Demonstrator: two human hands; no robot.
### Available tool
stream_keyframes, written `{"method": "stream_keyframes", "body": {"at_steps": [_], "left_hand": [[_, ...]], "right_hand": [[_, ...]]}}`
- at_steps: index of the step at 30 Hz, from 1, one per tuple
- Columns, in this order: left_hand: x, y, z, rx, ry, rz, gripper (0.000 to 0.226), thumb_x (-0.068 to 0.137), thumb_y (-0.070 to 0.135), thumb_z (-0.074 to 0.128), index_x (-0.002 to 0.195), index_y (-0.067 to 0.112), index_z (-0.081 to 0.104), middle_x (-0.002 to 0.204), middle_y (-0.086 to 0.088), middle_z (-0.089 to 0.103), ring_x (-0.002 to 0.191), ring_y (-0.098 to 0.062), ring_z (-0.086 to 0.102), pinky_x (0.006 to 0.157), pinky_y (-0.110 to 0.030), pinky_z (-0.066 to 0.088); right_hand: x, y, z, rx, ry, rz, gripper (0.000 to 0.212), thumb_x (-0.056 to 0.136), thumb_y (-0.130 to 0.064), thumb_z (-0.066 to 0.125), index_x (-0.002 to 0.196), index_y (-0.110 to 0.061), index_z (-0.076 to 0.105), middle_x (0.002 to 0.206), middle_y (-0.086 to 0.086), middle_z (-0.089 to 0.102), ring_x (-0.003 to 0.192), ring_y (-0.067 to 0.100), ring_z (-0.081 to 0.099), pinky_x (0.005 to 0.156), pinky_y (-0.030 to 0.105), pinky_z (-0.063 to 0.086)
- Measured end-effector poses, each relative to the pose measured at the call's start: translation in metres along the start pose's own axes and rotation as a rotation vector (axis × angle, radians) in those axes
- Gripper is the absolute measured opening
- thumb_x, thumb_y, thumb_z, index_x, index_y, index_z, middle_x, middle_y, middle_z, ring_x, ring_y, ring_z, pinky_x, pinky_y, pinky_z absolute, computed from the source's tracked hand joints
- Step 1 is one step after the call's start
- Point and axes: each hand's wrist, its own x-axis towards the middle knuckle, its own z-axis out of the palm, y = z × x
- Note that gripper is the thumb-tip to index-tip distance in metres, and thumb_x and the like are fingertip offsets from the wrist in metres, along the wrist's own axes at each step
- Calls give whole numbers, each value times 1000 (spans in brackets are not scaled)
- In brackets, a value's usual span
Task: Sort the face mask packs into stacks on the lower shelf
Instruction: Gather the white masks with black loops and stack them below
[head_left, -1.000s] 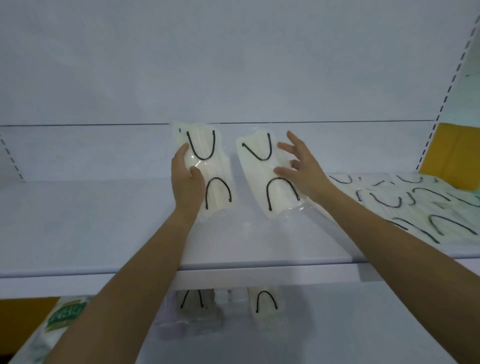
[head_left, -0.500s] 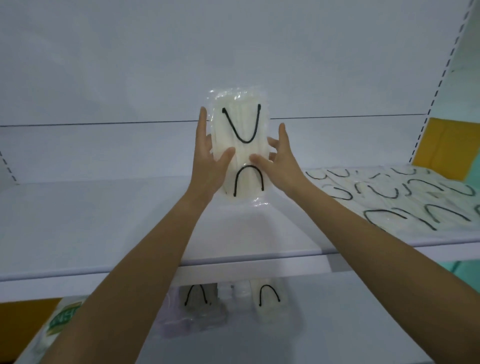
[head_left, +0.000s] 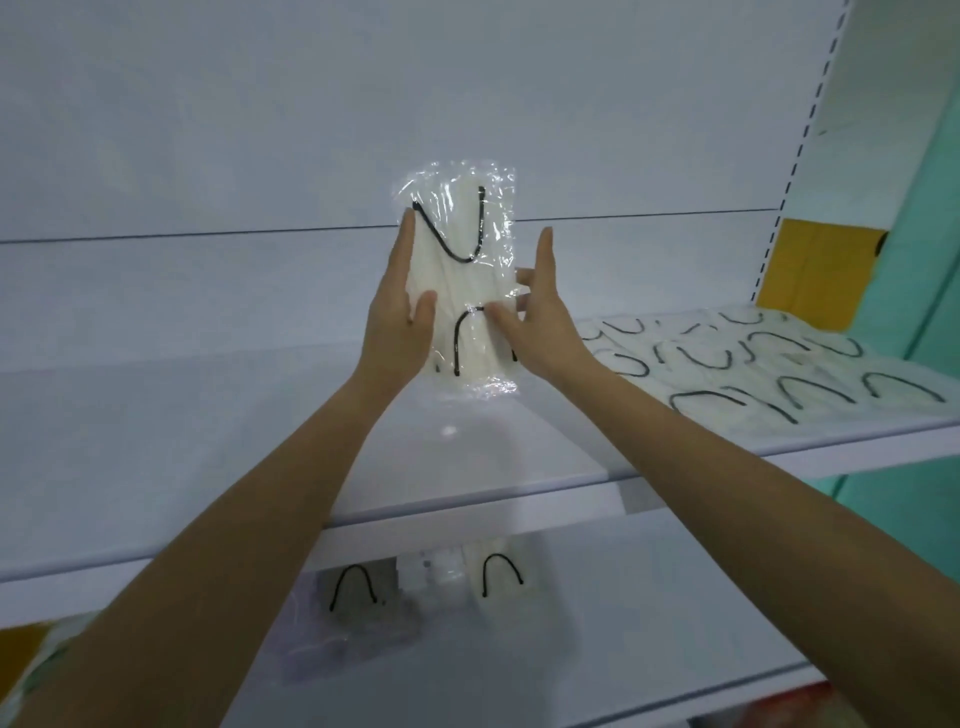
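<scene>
both hands are up in front of the back panel, and between them stands a face mask pack (head_left: 462, 291), upright, clear wrap crinkled at top and bottom, black ear loops showing. the left hand (head_left: 397, 317) clasps its left edge, thumb across the front, fingers straight up along the side. the right hand (head_left: 540, 322) pinches the right edge, thumb on the front, index finger pointing up. whether that's one pack or two pressed together, i can't tell.

it hangs above the upper shelf (head_left: 467, 499), touching nothing. to the right on that shelf lie the loose packs (head_left: 753, 364), spread flat. down on the lower shelf (head_left: 623, 597) two stacks peek out under the upper shelf's edge, a left stack (head_left: 353, 592) and a right stack (head_left: 493, 571), just beside each other.

the job now looks like squaring up, then carrying down. best to tap the edges even while both hands have it, since slick wrap will likely slide. then tip it flat, duck under the shelf lip, and lay it loops-up square on one stack, not straddling the two.
</scene>
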Motion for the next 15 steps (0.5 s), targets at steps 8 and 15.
{"method": "stream_keyframes", "body": {"at_steps": [8,15], "left_hand": [[13,1,39,47,5,-88,52,85,-1,40,135,12,46,133,8,46,126,-19,47,108,-43,36],[10,-2,68,151,23,-157,52,84,4,40,135,12,46,135,3,47,122,-29,50,105,-49,38]], "right_hand": [[12,45,-118,-277,-210,160,87,89,-26,62,150,-24,0,135,4,47,103,14,51,83,23,43],[21,89,-141,-719,-723,384,107,79,-50,68,150,-23,-8,157,1,18,141,23,24,112,37,23]]}}
